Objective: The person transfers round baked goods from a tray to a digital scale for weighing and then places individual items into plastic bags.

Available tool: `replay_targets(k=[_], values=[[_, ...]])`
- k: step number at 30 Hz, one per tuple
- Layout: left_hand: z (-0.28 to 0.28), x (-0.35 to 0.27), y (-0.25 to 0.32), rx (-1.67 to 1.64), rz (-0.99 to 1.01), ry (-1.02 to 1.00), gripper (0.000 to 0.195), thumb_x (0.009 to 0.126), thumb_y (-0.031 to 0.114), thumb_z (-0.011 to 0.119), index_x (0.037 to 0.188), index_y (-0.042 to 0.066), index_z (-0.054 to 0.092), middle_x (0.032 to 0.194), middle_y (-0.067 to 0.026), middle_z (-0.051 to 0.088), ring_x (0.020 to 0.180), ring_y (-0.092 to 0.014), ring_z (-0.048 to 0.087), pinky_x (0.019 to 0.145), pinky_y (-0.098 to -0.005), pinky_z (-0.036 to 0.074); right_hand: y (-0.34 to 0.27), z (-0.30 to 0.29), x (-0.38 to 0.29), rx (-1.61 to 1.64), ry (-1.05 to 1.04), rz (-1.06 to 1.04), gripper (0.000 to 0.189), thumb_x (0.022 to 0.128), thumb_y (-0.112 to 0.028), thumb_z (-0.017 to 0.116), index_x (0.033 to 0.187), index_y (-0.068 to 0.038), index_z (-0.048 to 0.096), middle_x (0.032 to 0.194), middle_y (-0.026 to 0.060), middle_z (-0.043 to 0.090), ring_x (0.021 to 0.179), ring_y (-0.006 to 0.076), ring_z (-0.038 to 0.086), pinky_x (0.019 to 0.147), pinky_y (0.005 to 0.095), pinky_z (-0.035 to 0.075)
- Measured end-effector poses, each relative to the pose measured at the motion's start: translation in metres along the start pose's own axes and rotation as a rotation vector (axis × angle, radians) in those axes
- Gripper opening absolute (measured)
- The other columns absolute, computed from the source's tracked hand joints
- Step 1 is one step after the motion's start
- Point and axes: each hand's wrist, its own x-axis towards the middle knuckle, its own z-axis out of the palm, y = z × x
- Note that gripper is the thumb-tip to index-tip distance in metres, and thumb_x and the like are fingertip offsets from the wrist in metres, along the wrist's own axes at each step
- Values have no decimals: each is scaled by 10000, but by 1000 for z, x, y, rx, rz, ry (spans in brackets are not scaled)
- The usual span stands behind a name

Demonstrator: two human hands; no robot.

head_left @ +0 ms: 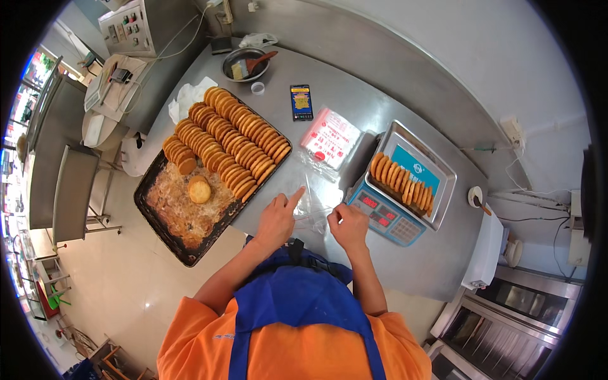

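Note:
A clear plastic bag (311,216) stretches between my two hands above the steel table. My left hand (277,219) touches its left side, index finger extended. My right hand (349,225) is closed on its right side. To the left, rows of round golden flatbreads (223,137) stand on edge in a dark, greasy baking tray (183,223), with a single flatbread (199,189) lying flat. To the right, a blue digital scale (387,218) with lit red displays carries a metal tray (445,190) holding a row of flatbreads (403,183).
A pack of printed plastic bags (331,137) lies ahead, beside a smartphone (301,102). Farther back are a metal bowl (230,61) with a brush (251,64) and a small clear cup (258,88). A white bowl (475,195) sits near the table's right edge; ovens (508,327) stand lower right.

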Motion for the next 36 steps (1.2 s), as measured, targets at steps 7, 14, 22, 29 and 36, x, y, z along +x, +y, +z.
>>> replay_targets(k=[7,14,22,29,36], values=[[-9,-1,13,24,119,-62,398,919,71,685,1316,77,724,953,-101,668,908,-302,679,714,-429,577,-15,9,2,-4,-116,-59,96,839,-107,747,814,-66,664,733,105,682,695,310,670,621,445,538],[-2,7,14,-24,32,41,382,890,90,706,1270,83,747,791,-115,716,746,-324,708,648,-444,562,-57,-7,-11,520,-257,-11,250,885,-102,778,1107,-18,698,1035,187,719,886,380,709,796,466,580],[11,0,17,-36,63,166,389,876,74,714,1258,132,758,734,-107,692,677,-312,691,598,-428,552,-37,22,-29,-102,-305,-144,462,884,-84,736,1310,56,626,1324,309,621,1188,481,636,1148,508,466],[19,-5,22,-100,145,109,402,857,123,718,1256,134,762,725,-75,691,664,-281,682,582,-418,550,-25,31,-33,-43,-712,9,225,967,-86,581,1111,29,710,1153,305,717,1108,456,690,920,571,545],[21,-1,30,-118,267,76,404,851,102,704,1246,164,764,691,-54,654,642,-272,661,575,-422,543,1,63,-46,-148,-658,51,518,997,-246,552,1467,-29,556,1159,300,732,1088,444,718,937,552,559]])
